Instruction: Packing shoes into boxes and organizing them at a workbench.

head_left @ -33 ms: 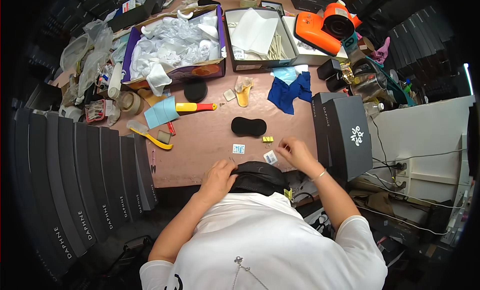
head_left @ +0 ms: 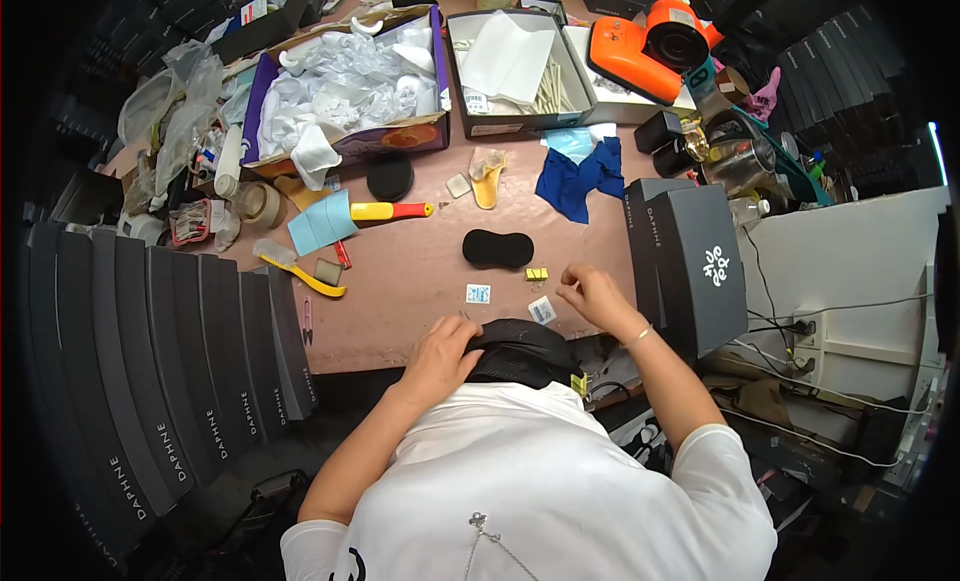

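My left hand (head_left: pixel 440 347) lies on a black mesh shoe-like object (head_left: pixel 520 349) at the near edge of the brown table (head_left: pixel 410 281), with its fingers curled over the object's left side. My right hand (head_left: pixel 592 292) hovers just above the table to the right with its fingertips pinched together; whether anything is between them is too small to tell. A small white packet (head_left: pixel 542 310) lies just left of that hand. A small yellow piece (head_left: pixel 536 274) and a white-blue packet (head_left: pixel 478 294) lie nearby, and a black oval pad (head_left: pixel 497 248) sits farther back.
Dark flat boxes stand in a row at the left (head_left: pixel 170 351), and two more at the right (head_left: pixel 690 261). Farther back are a blue cloth (head_left: pixel 575 176), a yellow-and-red-handled tool (head_left: pixel 390 211), a yellow brush (head_left: pixel 295 266), a purple box of white paper (head_left: pixel 340 91) and an orange device (head_left: pixel 650 51).
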`<state>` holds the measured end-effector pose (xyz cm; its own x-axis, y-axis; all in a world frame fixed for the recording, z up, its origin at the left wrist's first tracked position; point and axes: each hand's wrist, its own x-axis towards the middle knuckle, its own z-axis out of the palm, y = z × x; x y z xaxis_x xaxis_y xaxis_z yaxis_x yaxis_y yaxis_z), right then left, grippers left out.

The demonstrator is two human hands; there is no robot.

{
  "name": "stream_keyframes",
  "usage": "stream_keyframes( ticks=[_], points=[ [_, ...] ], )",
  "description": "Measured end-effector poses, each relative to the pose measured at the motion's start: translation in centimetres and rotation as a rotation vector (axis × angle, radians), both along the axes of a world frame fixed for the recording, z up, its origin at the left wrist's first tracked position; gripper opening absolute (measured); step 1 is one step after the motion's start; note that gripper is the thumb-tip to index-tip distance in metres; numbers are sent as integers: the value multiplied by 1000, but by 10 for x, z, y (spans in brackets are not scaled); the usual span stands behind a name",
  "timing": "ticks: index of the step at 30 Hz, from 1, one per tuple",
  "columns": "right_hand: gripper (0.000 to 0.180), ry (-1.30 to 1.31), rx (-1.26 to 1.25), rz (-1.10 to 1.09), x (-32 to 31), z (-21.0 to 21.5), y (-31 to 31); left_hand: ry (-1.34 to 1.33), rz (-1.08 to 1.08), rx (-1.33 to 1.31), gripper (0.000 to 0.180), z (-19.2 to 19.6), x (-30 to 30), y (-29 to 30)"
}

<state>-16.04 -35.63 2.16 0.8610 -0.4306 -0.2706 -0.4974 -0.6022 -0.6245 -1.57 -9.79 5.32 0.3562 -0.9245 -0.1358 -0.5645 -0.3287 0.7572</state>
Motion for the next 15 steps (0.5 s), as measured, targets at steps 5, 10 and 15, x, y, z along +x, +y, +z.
stream_keyframes(
  ticks=[5,10,15],
  points=[
    [25,-133,-188,198,12,-88,4,198,-165,-119,32,5,-7,-3],
    [17,-164,-244,181,19,-115,6,70,-155,-128,27,15,-5,-6],
    [12,-253,127,-65,10,-68,4,-24,-152,-125,19,2,0,-11]
  ],
)
